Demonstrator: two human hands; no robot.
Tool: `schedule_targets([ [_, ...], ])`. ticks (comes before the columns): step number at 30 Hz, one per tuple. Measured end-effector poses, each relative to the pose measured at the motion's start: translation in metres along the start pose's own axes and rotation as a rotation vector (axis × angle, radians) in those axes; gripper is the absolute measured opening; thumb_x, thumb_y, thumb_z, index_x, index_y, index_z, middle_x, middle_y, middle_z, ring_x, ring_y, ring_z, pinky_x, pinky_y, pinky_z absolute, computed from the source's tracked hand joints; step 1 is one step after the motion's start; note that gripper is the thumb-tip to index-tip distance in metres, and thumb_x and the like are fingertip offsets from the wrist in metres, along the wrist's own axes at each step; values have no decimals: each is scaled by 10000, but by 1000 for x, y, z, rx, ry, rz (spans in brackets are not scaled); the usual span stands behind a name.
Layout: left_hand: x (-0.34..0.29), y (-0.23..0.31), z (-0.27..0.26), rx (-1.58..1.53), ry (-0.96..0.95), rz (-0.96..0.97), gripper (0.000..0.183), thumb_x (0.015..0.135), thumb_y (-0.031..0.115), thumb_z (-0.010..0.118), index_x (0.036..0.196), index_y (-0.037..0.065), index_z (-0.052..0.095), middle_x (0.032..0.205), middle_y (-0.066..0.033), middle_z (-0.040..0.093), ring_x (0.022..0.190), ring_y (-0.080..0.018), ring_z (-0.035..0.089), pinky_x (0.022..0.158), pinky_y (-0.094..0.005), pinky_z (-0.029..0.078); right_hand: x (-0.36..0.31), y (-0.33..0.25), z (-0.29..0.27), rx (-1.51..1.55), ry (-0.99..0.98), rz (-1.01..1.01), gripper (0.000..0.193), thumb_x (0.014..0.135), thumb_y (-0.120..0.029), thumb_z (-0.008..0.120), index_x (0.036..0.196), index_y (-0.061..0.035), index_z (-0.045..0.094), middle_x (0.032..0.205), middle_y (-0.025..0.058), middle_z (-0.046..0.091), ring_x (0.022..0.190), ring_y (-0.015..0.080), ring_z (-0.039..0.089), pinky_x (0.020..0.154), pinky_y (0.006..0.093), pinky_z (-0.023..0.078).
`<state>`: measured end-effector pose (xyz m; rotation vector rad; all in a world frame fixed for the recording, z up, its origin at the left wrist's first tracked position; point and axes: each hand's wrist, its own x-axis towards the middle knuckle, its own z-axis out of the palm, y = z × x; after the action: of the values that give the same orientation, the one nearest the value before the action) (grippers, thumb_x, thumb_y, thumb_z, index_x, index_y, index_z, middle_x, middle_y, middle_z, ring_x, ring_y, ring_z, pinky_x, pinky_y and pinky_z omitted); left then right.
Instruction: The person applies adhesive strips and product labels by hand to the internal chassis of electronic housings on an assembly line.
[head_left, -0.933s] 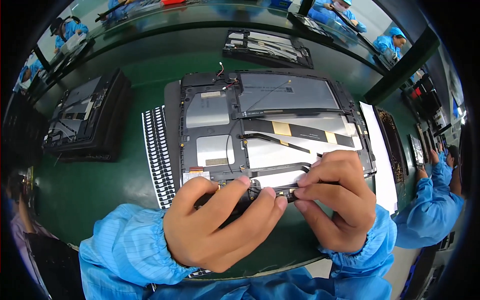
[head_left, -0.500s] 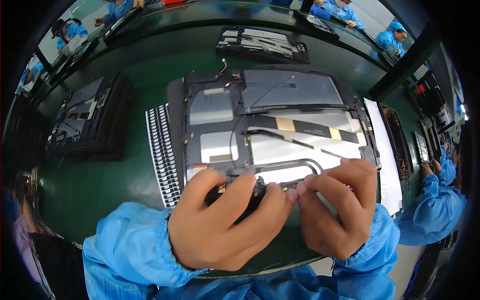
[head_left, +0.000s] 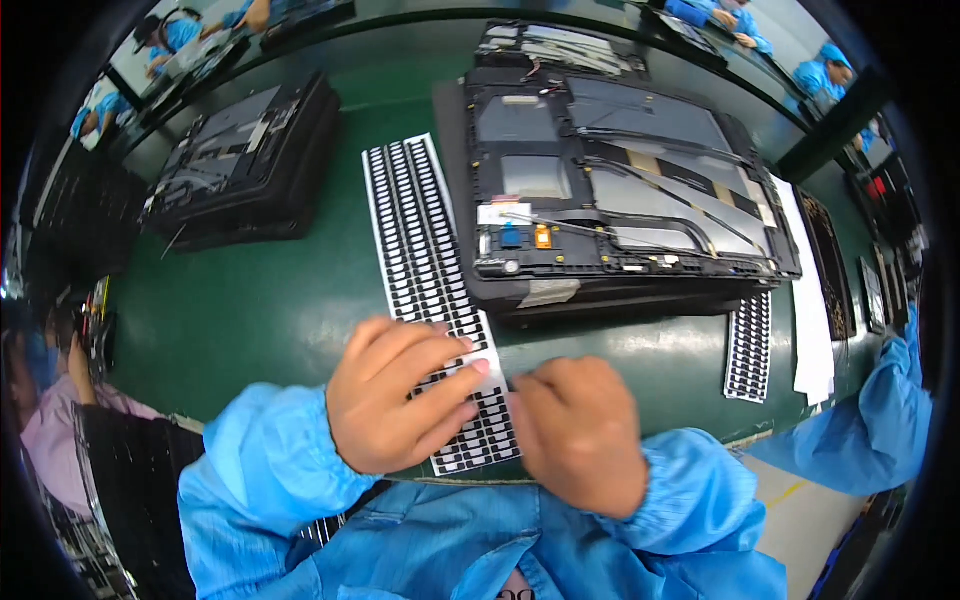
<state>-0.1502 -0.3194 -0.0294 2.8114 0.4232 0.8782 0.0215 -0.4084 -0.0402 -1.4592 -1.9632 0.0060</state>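
A long white sheet of black adhesive stickers (head_left: 415, 230) lies on the green bench, in front of me. My left hand (head_left: 400, 395) rests across its lower part, fingers stretched out over the stickers. At the sheet's right edge is my right hand (head_left: 585, 430), its fingers curled together and slightly blurred; whatever they pinch is hidden. Beyond my hands, the opened flat black device (head_left: 640, 185) rests on a black foam block (head_left: 620, 300). Its face shows silver panels, dark cables, a blue square and an orange square near the front left corner.
A stack of similar device housings (head_left: 240, 165) stands at the left, and another housing (head_left: 560, 50) lies behind the device. To the right are a smaller sticker sheet (head_left: 748, 350), white paper (head_left: 812, 310) and a black speckled tray (head_left: 828, 260). Co-workers in blue sit around.
Both hands have left the device's front edge and come down to the sticker sheet. The view has shifted, so more of the sheet and the bench shows.
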Motion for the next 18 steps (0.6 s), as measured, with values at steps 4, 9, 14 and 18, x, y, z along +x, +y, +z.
schedule_targets([
  [4,-19,5,-1,1,-237,-144,548,579,216,722,1053,12,538,1098,-161,498,986,-319,490,808,-417,373,-1,-16,19,-22,-108,20,95,626,-27,608,680,-13,531,665,92,436,608,254,475,550,347,389],
  [9,-16,6,-2,7,-250,-161,551,579,207,721,1052,-4,536,1093,-162,502,980,-326,492,821,-424,373,4,-16,25,101,-16,75,114,608,-16,602,674,-23,508,654,101,437,603,272,471,557,358,395],
  [14,-13,2,-1,-11,-241,-151,543,584,195,723,1059,8,537,1093,-167,504,979,-330,492,825,-426,371,7,-8,-3,332,50,65,122,612,2,612,686,-24,518,663,102,483,605,251,492,558,326,412],
  [18,-1,7,-6,51,-98,-33,448,603,177,716,1000,24,577,1015,-144,548,909,-316,537,778,-421,413,-8,17,-60,561,33,227,117,648,26,612,737,-22,553,701,102,539,601,200,516,539,300,423],
])
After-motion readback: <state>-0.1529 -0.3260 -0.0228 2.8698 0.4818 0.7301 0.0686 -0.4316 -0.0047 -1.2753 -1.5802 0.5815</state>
